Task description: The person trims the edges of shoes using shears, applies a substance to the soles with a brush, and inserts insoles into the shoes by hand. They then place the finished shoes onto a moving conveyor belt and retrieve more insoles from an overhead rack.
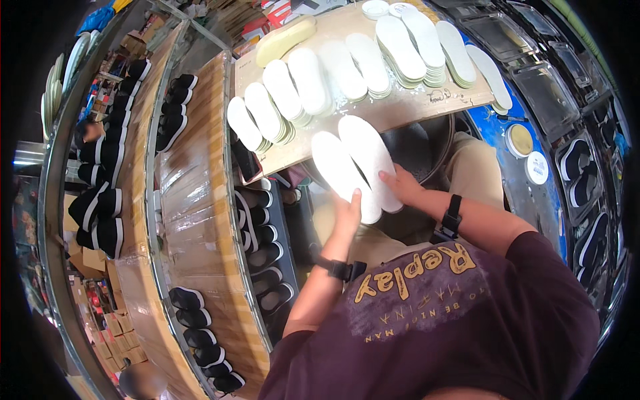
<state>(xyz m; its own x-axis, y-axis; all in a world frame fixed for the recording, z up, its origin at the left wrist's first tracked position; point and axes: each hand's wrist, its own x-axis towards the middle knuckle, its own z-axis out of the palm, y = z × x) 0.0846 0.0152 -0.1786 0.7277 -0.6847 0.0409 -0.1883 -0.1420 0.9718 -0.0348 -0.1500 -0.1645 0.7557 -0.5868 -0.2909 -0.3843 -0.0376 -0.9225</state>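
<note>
A pair of white insoles is held side by side above my lap, toes pointing away. My left hand (pixel 347 212) is closed on the heel end of the left insole (pixel 338 164), its thumb lying on top. The right insole (pixel 369 157) is gripped along its right edge by my right hand (pixel 403 186), thumb on the upper face. The fingers under both insoles are hidden. Just beyond them, stacks of white insoles (pixel 309 81) stand in pairs on a wooden board (pixel 413 107). A yellowish insole (pixel 285 41) lies at the board's far left.
Left of me, a wood-patterned shelf (pixel 200 193) bears rows of black shoes (pixel 195 320) with white soles. A dark round tub (pixel 440 143) sits partly under the board. To the right, a blue surface (pixel 533 193) carries round tins (pixel 519 141), beside dark trays (pixel 550 90).
</note>
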